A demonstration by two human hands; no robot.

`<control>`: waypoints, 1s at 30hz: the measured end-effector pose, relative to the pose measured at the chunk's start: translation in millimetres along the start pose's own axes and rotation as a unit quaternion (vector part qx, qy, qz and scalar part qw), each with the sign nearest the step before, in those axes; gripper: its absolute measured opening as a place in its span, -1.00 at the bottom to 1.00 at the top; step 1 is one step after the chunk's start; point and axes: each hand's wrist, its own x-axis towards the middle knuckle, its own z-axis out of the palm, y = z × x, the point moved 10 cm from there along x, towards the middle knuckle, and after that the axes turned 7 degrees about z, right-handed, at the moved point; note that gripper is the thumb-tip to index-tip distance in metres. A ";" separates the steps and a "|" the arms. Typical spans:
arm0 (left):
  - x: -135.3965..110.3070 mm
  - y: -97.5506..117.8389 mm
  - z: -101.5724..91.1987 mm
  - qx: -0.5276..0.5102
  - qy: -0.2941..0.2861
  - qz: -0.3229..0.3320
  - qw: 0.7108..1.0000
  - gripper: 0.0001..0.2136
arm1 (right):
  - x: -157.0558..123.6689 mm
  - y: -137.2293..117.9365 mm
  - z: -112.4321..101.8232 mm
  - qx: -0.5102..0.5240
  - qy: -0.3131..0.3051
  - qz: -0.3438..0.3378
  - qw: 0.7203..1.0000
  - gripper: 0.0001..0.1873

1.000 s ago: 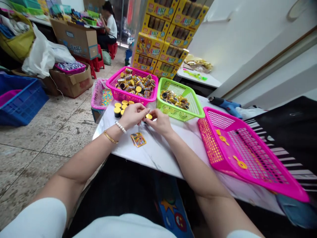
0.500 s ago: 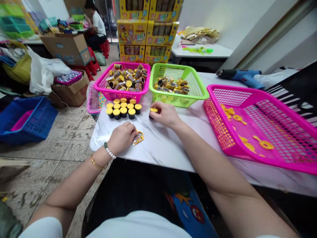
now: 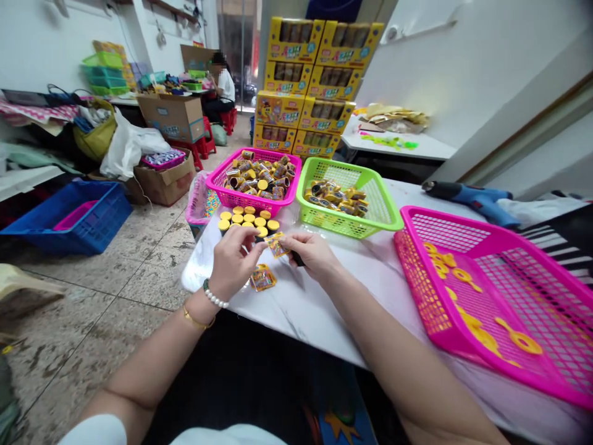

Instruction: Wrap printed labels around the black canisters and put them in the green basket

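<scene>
**Two-handed handling of a printed label above a marble-patterned bench**

The right hand [image 3: 315, 253] closes its grip, thumb against forefinger, on a small yellow printed label [image 3: 277, 245], which is raised above the bench [image 3: 306, 312]; a black object [image 3: 297, 259], partly hidden, lies beneath the same fingers. The left hand [image 3: 231, 262] faces it from the other side, its grip partly open, thumb and curled fingers apart; whether the thumb tip touches the label cannot be told. A bead bracelet [image 3: 215, 298] and a gold bangle [image 3: 198, 319] circle the left wrist.

Further labels [image 3: 263, 279] lie in a small pile on the bench, just beside the left hand. Beyond the hands, black cups with yellow caps [image 3: 249, 218] stand upright in close rows, partly covered by the left hand. Behind them, a pink basket [image 3: 250, 201] and a green basket [image 3: 331, 225] hold wrapped cups. At right, a larger pink basket [image 3: 419, 290] contains yellow ring-ended pieces [image 3: 513, 334]; a blue power tool [image 3: 470, 196] lies behind it.
</scene>
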 end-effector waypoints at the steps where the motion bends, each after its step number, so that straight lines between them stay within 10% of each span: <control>1: -8.8 -10.3 -6.1 -0.041 0.030 -0.070 0.996 -0.87 | -0.3 0.0 0.3 0.008 0.014 -0.007 1.000 -0.46; 7: -47.0 -22.4 -3.5 -0.215 0.106 -0.267 0.933 -0.65 | -13.2 -13.5 14.4 -0.019 0.055 -0.097 0.994 -0.40; 21: -50.8 -26.5 -1.8 -0.268 0.129 -0.319 0.900 -0.65 | -50.9 -55.3 35.3 -0.160 0.065 -0.329 0.928 -0.67; 30: -61.7 -51.6 1.5 -0.320 0.097 -0.422 0.843 -0.62 | -23.7 -22.8 38.0 -0.192 0.035 -0.194 0.962 -0.80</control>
